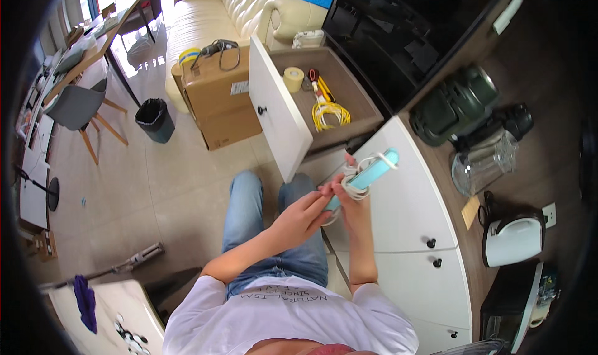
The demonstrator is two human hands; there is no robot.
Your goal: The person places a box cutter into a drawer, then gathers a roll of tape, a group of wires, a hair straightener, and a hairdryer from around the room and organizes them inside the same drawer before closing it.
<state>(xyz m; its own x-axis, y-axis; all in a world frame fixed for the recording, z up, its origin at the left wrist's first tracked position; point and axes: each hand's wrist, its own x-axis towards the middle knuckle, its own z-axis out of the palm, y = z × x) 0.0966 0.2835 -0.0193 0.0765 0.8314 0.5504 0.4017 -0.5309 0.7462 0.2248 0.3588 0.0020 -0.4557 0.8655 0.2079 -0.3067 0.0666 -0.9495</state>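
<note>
Both my hands are on a light blue bar-shaped appliance (376, 171) with a white cord (356, 189) wound around it. My right hand (349, 194) holds it from the right and below, fingers around the wound cord. My left hand (306, 211) grips its lower end, fingertips close to the right hand. The bar slants up to the right, and a loop of cord hangs below the hands. Just beyond is a pulled-out drawer (359, 93) with a white front. In it lie a coiled yellow and white cable (331, 115), a tape roll (293, 79) and a yellow-handled tool (325, 88).
A cardboard box (219, 93) stands left of the drawer, a corded power tool (219, 46) on top. White cabinet doors (397, 201) run along my right. The counter above holds a dark green flask (455, 105), a glass jug (486, 163) and a white kettle (514, 240).
</note>
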